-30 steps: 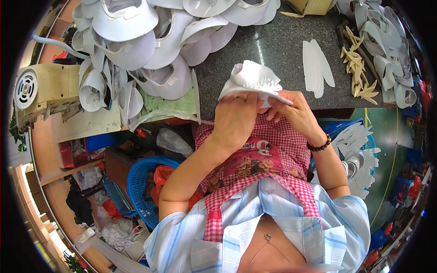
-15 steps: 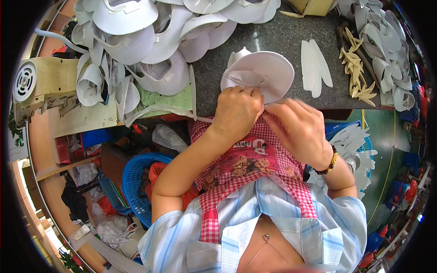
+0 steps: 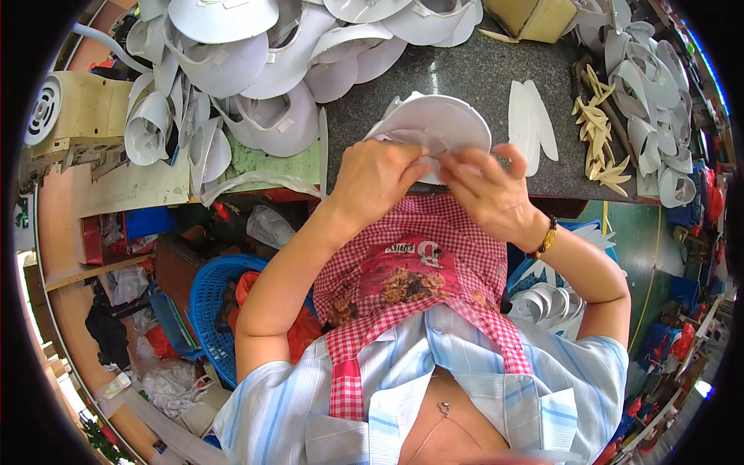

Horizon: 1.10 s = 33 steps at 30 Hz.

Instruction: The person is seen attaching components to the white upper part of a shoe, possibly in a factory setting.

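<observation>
A white, curved visor (image 3: pixel 446 115) stands tilted at the near edge of the dark worktop, its rounded brim pointing away from me. My left hand (image 3: pixel 378 177) is closed on its near left edge, thumb and fingers pinched together. At the near right edge my right hand (image 3: pixel 496 190) pinches with thumb and forefinger, while its outer fingers lift away. The fingers cover the near rim, so I cannot make out any small piece between them. Right of the visor lie flat white leaf-shaped pieces (image 3: pixel 529 128).
Many similar white visors (image 3: pixel 287 128) are heaped at the back left. Cream pointed strips (image 3: pixel 601 132) and more curved white pieces (image 3: pixel 643 85) lie to the right. A cream machine (image 3: pixel 85 108) stands at the far left. Below the worktop are a blue basket (image 3: pixel 203 302) and white offcuts (image 3: pixel 546 302).
The visor has tipped, showing less of its face. My left hand has shifted slightly left, and my right hand has moved up and in to the visor's edge, its outer fingers now spread.
</observation>
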Each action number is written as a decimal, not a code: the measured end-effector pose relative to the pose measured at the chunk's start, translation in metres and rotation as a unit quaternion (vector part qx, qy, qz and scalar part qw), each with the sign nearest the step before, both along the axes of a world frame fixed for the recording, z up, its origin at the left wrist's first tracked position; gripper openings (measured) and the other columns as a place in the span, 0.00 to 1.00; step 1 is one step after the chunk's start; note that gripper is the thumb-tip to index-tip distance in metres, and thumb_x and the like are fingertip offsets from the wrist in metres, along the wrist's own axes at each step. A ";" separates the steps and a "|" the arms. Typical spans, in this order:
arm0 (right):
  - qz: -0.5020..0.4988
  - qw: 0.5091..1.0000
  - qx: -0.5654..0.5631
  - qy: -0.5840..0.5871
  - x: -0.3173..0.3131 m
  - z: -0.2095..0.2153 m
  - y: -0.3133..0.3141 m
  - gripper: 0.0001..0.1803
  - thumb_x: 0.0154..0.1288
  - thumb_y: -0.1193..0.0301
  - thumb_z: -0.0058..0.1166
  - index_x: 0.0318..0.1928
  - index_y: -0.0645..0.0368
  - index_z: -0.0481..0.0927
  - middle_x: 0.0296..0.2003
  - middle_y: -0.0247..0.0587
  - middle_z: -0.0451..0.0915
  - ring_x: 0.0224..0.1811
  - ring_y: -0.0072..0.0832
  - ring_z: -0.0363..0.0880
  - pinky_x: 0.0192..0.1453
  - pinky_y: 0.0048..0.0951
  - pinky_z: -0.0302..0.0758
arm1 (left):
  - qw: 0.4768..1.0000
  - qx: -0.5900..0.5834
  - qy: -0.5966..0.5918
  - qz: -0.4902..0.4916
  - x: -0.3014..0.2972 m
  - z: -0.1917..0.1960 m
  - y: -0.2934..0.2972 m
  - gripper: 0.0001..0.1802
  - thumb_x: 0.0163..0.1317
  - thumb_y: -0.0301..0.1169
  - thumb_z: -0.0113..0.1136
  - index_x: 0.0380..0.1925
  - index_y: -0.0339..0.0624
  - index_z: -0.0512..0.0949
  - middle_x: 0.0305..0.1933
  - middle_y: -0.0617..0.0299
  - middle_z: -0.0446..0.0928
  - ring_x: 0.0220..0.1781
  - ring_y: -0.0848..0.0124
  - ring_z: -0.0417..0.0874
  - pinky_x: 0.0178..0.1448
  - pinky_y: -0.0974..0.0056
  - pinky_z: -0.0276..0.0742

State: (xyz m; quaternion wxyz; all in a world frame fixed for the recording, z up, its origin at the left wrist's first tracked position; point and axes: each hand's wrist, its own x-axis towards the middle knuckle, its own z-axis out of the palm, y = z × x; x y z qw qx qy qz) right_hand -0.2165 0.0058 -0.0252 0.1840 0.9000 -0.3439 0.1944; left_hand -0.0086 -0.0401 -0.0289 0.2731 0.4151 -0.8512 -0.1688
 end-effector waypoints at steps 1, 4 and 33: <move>-0.002 0.999 0.000 -0.032 0.001 0.002 -0.006 0.12 0.48 0.70 0.57 0.36 0.57 0.84 0.44 0.29 0.81 0.54 0.24 0.72 0.61 0.41 0.58 | 0.999 0.003 0.026 -0.029 0.002 0.001 0.002 0.08 0.57 0.34 0.65 0.31 0.42 0.85 0.26 0.53 0.81 0.28 0.55 0.83 0.32 0.56 0.78; 0.013 0.996 -0.005 -0.085 -0.003 -0.003 -0.021 0.11 0.47 0.71 0.58 0.34 0.56 0.84 0.41 0.28 0.82 0.52 0.24 0.74 0.59 0.41 0.59 | 0.999 0.030 -0.008 -0.015 -0.003 0.006 0.005 0.10 0.55 0.36 0.67 0.34 0.43 0.85 0.30 0.54 0.83 0.31 0.56 0.84 0.35 0.57 0.79; -0.071 0.991 0.017 0.110 0.013 0.000 -0.001 0.14 0.56 0.68 0.51 0.44 0.56 0.79 0.37 0.33 0.78 0.61 0.27 0.66 0.74 0.53 0.46 | 0.992 -0.014 0.103 0.071 -0.012 -0.011 0.020 0.09 0.63 0.27 0.59 0.40 0.35 0.80 0.28 0.47 0.81 0.28 0.51 0.84 0.30 0.55 0.79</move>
